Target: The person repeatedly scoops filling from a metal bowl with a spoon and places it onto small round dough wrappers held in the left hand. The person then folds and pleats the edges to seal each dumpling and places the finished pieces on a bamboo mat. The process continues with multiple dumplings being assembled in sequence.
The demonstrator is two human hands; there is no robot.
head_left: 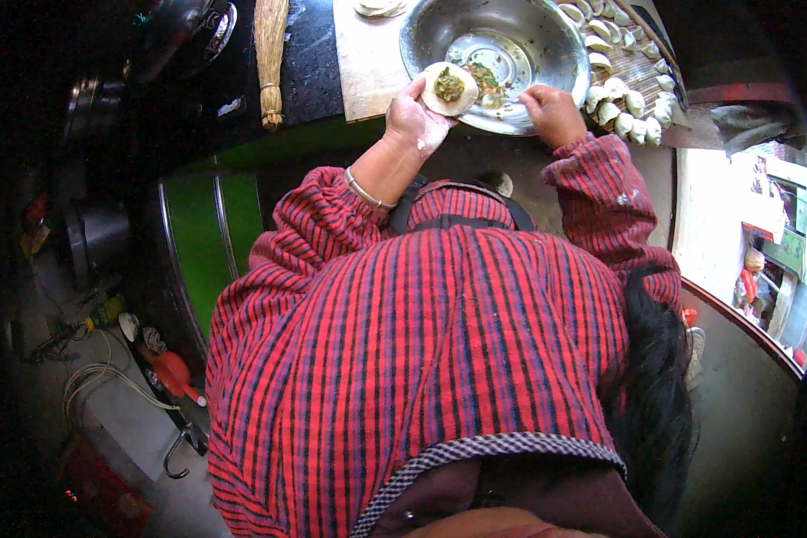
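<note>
On the palm and fingers of my left hand (410, 118), which is dusted with flour, rests a round dough wrapper (469, 82). A mound of chopped green and brown filling (449, 86) sits in its middle. Just beyond stands a wide stainless steel bowl (425, 42), with a small heap of similar filling (482, 75) at its near side. My right hand (555, 116) is over the bowl's near right rim with its fingers curled in. Whether those fingers grip a utensil is unclear.
Rows of folded dumplings (615, 87) lie on a reed tray (635, 64) to the right. A wooden board (370, 81) holds stacked wrappers (380, 8). Left of it lies a straw brush (270, 60) on the dark counter (313, 67). Green cabinet panels (191, 242) are below left.
</note>
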